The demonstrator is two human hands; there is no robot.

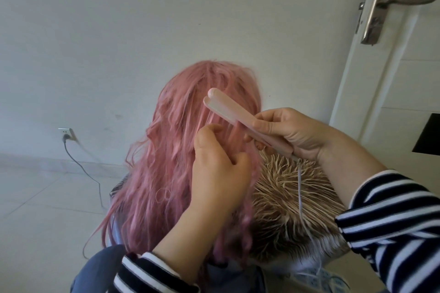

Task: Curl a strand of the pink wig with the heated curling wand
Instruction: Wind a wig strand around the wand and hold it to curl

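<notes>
1. Pink wig (166, 162): long wavy hair hanging downward at centre frame, in front of the white wall (119, 19).
2. Curling wand (240, 118): pale pink, two-bladed tool lying against the wig's right side; long axis diagonal, closed tip pointing up and left, butt end down and right.
3. Right hand (297, 135): fingers wrapped round the wand's handle, gripping it.
4. Left hand (219, 164): fingers curled into the wig just below the wand; a strand appears pinched, though the exact hold cannot be told.
5. White cord (300, 195): runs down from the wand's butt.
6. Blond spiky wig (285, 202): just beside the pink wig, lower right.
7. Wall socket (66, 134): plug and grey cable, left.
8. Door handle (390, 5): upper right.
</notes>
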